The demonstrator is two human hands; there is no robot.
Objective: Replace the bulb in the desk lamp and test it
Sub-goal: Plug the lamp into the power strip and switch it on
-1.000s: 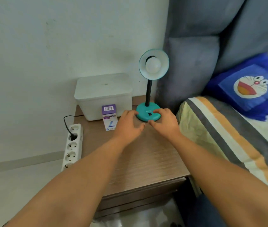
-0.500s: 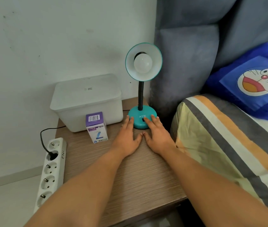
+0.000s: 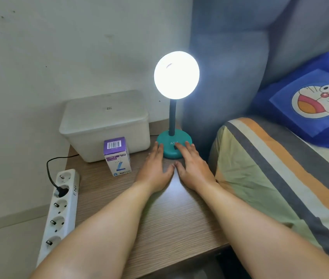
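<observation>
- Both hands lie flat and open on the desk (image 3: 171, 222), palms down, holding nothing; the thumbs almost meet between them.
- Fingertips of the right hand (image 3: 194, 170) rest on the front of the teal base (image 3: 166, 142) of the desk lamp, on or beside its dark switch; I cannot tell which.
- Fingertips of the left hand (image 3: 154, 170) touch the left side of the same base.
- The desk lamp (image 3: 172, 117) stands at the back right corner of the desk, upright, and its head (image 3: 176, 75) shines bright white, so the bulb itself is lost in the glare.
- A purple and white bulb box (image 3: 117, 156) stands just left of the left hand, in front of a white lidded container (image 3: 105, 123) at the back.
- A white power strip (image 3: 61, 210) leans along the left edge of the desk, with one black plug in it.
- A striped bedcover (image 3: 280, 178) lies to the right of the desk.
</observation>
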